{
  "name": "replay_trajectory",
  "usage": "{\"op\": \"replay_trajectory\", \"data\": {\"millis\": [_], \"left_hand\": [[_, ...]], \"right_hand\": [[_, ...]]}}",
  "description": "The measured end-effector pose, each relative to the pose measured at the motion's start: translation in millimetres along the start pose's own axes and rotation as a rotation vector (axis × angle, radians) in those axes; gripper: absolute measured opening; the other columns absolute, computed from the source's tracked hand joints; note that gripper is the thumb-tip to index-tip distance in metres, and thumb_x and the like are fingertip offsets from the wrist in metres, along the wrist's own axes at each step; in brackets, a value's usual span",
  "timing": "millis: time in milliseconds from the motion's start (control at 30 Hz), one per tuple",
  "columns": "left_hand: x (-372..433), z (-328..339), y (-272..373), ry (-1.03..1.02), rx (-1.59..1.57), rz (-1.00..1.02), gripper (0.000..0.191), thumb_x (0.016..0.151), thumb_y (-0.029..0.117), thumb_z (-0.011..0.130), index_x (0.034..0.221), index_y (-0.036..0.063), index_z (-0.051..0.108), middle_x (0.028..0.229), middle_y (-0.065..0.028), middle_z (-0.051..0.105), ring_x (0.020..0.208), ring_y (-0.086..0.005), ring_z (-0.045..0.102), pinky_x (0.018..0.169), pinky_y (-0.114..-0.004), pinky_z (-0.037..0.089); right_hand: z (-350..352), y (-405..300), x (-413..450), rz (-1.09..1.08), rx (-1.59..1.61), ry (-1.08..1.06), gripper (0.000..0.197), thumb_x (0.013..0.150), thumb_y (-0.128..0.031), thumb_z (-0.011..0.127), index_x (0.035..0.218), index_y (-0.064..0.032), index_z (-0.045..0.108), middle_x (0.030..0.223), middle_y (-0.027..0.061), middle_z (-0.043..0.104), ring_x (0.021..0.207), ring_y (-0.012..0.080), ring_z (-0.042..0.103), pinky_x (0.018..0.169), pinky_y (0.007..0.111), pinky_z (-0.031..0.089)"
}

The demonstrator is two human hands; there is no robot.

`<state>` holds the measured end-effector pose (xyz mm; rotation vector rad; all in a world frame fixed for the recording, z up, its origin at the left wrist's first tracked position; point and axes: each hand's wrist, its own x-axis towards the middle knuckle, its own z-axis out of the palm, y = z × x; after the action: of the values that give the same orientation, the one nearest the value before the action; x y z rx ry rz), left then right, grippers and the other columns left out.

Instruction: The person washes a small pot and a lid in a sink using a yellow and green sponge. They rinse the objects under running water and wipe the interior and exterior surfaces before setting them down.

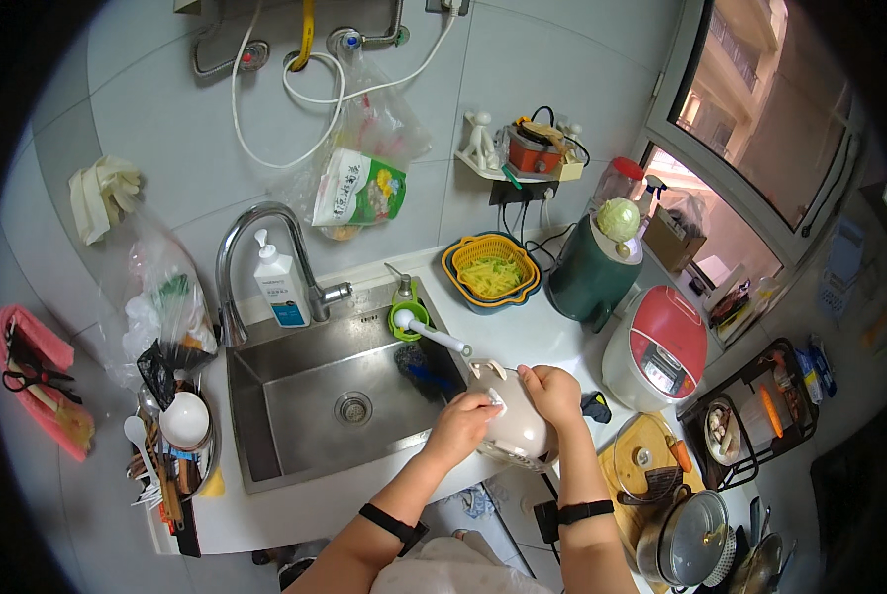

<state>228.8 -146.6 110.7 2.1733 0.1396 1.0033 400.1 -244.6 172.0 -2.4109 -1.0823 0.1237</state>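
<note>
At the counter's front edge, just right of the sink, a glossy beige pot-like vessel (521, 417) with a small side handle is tilted between my hands. My left hand (464, 427) pinches a small white cloth or tissue (497, 401) against its surface. With my right hand (553, 395) I grip the vessel's upper rim. A white-handled brush (432, 334) rests across a green holder (408, 321) at the sink corner, close to the vessel. What the vessel holds inside is hidden.
The steel sink (287, 427) lies left, under a curved faucet (265, 211). Behind stand a yellow colander (455, 271) of shredded vegetable and a green bin-like container (588, 278). To the right are a red-and-white rice cooker (636, 356), a cutting board (625, 512) and a lidded pot (692, 538).
</note>
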Motion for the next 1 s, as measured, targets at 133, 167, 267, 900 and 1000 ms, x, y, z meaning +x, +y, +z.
{"op": "replay_trajectory", "data": {"millis": [133,167,267,900,1000], "left_hand": [[-17.4,-2.6,-6.0,0.039,0.014,-0.107,0.027,0.073,-0.003,0.061,0.097,0.0058,0.069,0.097,-0.0098,0.062,0.090,-0.0290,0.058,0.080,-0.036,0.048],[-18.2,-2.6,-5.4,0.020,0.018,-0.128,0.025,0.074,-0.003,0.061,0.096,0.0056,0.069,0.096,-0.0097,0.062,0.089,-0.0291,0.059,0.080,-0.036,0.048],[3.0,1.1,4.7,0.014,0.017,-0.045,0.025,0.074,-0.003,0.060,0.096,0.0052,0.069,0.093,-0.0103,0.062,0.087,-0.0294,0.059,0.077,-0.037,0.048],[-1.0,2.1,6.9,-0.009,0.063,0.003,0.027,0.073,-0.006,0.059,0.097,0.0033,0.068,0.095,-0.0104,0.062,0.086,-0.0300,0.056,0.077,-0.036,0.047],[19.0,10.3,3.4,0.001,0.042,0.003,0.025,0.075,-0.005,0.058,0.095,0.0056,0.069,0.092,-0.0106,0.062,0.085,-0.0293,0.057,0.074,-0.034,0.047]], "right_hand": [[1.2,-3.3,-4.4,-0.006,0.004,0.022,0.048,0.089,-0.048,0.049,0.070,-0.0079,0.067,0.067,0.0150,0.062,0.066,0.0338,0.060,0.062,0.042,0.046],[0.5,-2.0,-3.8,-0.029,-0.011,0.037,0.048,0.089,-0.048,0.049,0.070,-0.0080,0.067,0.067,0.0149,0.062,0.066,0.0339,0.060,0.062,0.042,0.046],[1.6,-0.8,-4.7,-0.041,0.000,0.040,0.048,0.089,-0.048,0.050,0.071,-0.0070,0.067,0.066,0.0159,0.062,0.066,0.0347,0.060,0.062,0.042,0.046],[3.2,1.1,-4.2,-0.100,-0.010,0.072,0.048,0.089,-0.047,0.050,0.070,-0.0059,0.067,0.064,0.0165,0.061,0.062,0.0346,0.059,0.060,0.042,0.045],[3.0,1.6,-5.0,-0.040,-0.006,0.038,0.048,0.089,-0.047,0.050,0.070,-0.0064,0.067,0.065,0.0163,0.061,0.064,0.0344,0.060,0.061,0.042,0.046]]}}
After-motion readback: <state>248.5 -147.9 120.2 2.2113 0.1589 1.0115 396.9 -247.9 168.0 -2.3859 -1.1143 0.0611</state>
